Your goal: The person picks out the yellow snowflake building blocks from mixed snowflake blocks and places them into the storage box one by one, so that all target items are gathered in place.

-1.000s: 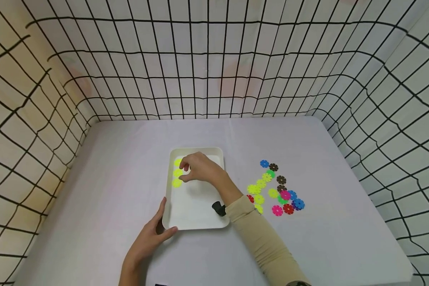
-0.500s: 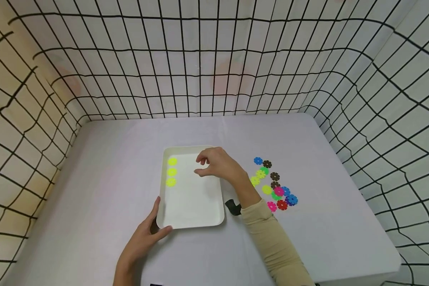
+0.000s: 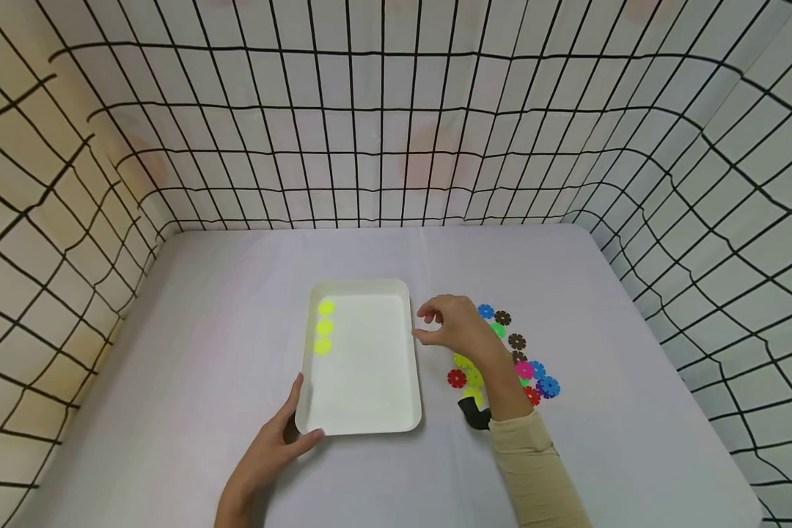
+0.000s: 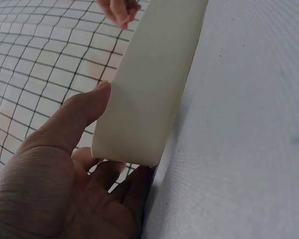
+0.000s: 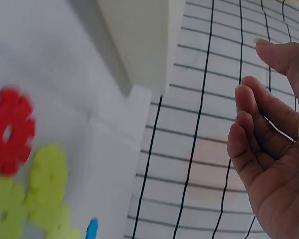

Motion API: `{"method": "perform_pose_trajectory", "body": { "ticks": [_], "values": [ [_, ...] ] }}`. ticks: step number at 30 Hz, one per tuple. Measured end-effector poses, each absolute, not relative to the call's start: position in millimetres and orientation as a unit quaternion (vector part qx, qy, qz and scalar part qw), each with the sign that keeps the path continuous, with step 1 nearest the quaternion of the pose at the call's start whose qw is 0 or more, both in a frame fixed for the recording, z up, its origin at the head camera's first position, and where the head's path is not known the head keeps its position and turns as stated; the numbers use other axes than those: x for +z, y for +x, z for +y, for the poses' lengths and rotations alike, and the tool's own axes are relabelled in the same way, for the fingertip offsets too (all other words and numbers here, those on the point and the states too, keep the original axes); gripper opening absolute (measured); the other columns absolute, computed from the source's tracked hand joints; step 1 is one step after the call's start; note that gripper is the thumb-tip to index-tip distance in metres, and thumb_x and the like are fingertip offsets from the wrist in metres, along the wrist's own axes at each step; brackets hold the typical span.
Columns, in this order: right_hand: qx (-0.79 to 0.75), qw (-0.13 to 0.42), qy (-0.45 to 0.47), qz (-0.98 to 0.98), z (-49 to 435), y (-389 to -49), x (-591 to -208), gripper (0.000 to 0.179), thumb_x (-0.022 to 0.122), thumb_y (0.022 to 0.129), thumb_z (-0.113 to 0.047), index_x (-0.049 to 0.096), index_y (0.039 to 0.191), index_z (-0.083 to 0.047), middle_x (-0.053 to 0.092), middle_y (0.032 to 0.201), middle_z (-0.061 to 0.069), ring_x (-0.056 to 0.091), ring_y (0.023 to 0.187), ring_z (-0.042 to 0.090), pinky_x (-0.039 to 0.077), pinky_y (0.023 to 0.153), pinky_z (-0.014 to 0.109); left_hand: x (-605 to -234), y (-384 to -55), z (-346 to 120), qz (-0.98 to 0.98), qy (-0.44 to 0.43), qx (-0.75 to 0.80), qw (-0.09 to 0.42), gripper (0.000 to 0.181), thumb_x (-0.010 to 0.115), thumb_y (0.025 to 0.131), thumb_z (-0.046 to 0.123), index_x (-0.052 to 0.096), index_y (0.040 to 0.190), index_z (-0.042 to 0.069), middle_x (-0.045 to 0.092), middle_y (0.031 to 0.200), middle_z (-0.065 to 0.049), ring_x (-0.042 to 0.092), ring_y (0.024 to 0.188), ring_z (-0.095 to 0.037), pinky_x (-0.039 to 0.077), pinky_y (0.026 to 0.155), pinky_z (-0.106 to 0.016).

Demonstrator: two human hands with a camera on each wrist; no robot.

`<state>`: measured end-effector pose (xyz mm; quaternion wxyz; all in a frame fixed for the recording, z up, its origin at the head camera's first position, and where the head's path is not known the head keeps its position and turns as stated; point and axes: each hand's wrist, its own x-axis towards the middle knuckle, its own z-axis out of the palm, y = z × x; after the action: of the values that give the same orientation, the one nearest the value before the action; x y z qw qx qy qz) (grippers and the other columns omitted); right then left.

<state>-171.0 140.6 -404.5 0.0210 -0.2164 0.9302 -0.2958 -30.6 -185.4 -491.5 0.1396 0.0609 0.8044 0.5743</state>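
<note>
A white rectangular tray lies on the table, and three yellow flower-shaped discs form a column along its left side. My left hand grips the near left corner of the tray; the left wrist view has the thumb on the tray's wall and the fingers around the corner. Just past the tray's right edge hovers my right hand, fingers loosely bent, thumb apart, nothing between them. Beneath and beside it lie loose notched discs, among them a red disc and yellow discs, partly hidden by the hand and forearm.
Blue, brown, green, pink and red discs, such as a blue disc, spread to the right of the hand. A black strap piece shows by the right wrist. Black wire mesh surrounds the back and sides of the white table.
My right hand has moved right, from over the yellow discs in the tray to beyond its right edge. The left hand keeps its hold on the corner.
</note>
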Motion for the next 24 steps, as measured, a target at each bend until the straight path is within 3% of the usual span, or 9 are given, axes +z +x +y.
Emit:
{"method": "perform_pose_trajectory", "body": {
  "ticks": [7, 12, 17, 24],
  "values": [
    [-0.283, 0.022, -0.169, 0.944, 173.2, -157.4, -415.1, 0.031, 0.08, 0.08, -0.024, 0.071, 0.101, -0.003, 0.068, 0.087, 0.006, 0.055, 0.079, 0.019, 0.047, 0.068, 0.025, -491.3, -28.7, -183.1, 0.816, 0.052, 0.559, 0.138, 0.098, 0.072, 0.088, 0.029, 0.004, 0.158, 0.022, 0.002, 0.165, -0.008, 0.01, 0.149, -0.029, 0.016, 0.1, 0.001],
    [-0.278, 0.03, -0.166, 0.946, 186.3, -155.0, -426.5, 0.03, 0.08, 0.08, -0.023, 0.071, 0.1, -0.002, 0.068, 0.086, 0.005, 0.056, 0.077, 0.016, 0.049, 0.067, 0.023, -489.2, -31.8, -180.5, 0.823, 0.049, 0.55, 0.135, 0.099, 0.072, 0.088, 0.034, 0.004, 0.158, 0.023, 0.002, 0.165, -0.006, 0.008, 0.151, -0.03, 0.013, 0.1, 0.002],
    [-0.279, 0.023, -0.162, 0.946, 192.7, -155.9, -437.5, 0.03, 0.08, 0.08, -0.023, 0.071, 0.1, -0.003, 0.066, 0.087, 0.003, 0.054, 0.078, 0.014, 0.049, 0.067, 0.024, -486.7, -36.9, -182.0, 0.813, 0.068, 0.565, 0.121, 0.097, 0.071, 0.089, 0.029, 0.004, 0.158, 0.023, 0.0, 0.165, -0.005, 0.004, 0.151, -0.029, 0.012, 0.1, 0.004],
    [-0.29, 0.054, -0.139, 0.945, 199.4, -149.0, -453.4, 0.031, 0.081, 0.079, -0.023, 0.071, 0.102, -0.004, 0.066, 0.089, 0.003, 0.054, 0.079, 0.015, 0.05, 0.069, 0.024, -488.2, -31.3, -185.0, 0.814, 0.066, 0.56, 0.137, 0.098, 0.072, 0.088, 0.03, 0.003, 0.158, 0.022, 0.001, 0.165, -0.004, 0.005, 0.15, -0.028, 0.014, 0.101, 0.004]
  ]
}}
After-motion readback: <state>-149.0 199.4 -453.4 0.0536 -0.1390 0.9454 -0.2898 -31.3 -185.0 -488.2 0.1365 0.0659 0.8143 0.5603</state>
